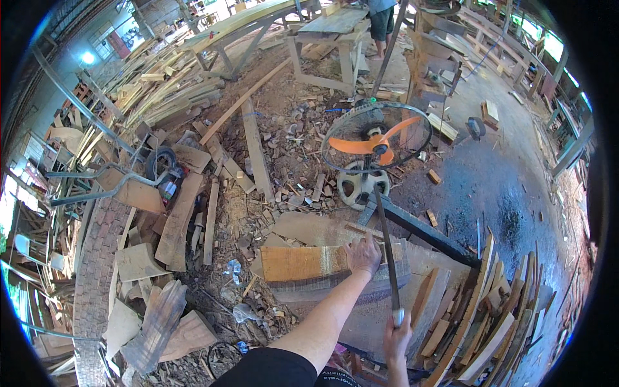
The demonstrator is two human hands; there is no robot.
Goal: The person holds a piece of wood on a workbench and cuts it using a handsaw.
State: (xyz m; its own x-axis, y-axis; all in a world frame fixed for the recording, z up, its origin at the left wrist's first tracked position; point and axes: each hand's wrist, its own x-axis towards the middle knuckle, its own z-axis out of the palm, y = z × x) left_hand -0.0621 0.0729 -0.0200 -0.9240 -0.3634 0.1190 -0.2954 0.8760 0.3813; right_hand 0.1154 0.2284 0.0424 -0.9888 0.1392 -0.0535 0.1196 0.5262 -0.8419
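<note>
A thick curved wooden plank (300,264), orange-brown on its upper face and dark along its near side, lies across a flat wooden surface in front of me. My left hand (364,255) grips it near its right end, the fingers curled over the wood. Low and to the right, my right hand (397,335) is closed round the near end of a long, narrow, dark blade-like tool (389,248) with a pale metal collar. The tool slants away across the plank's right end, just beside my left hand. Its exact kind I cannot make out.
A standing fan (375,146) with orange blades is beyond the plank. Several curved wood strips (480,322) are stacked at the right. A wheelbarrow (132,187) and wood offcuts (138,263) lie left. Scraps litter the ground. Far off, a person (381,22) stands by a wooden bench (334,20).
</note>
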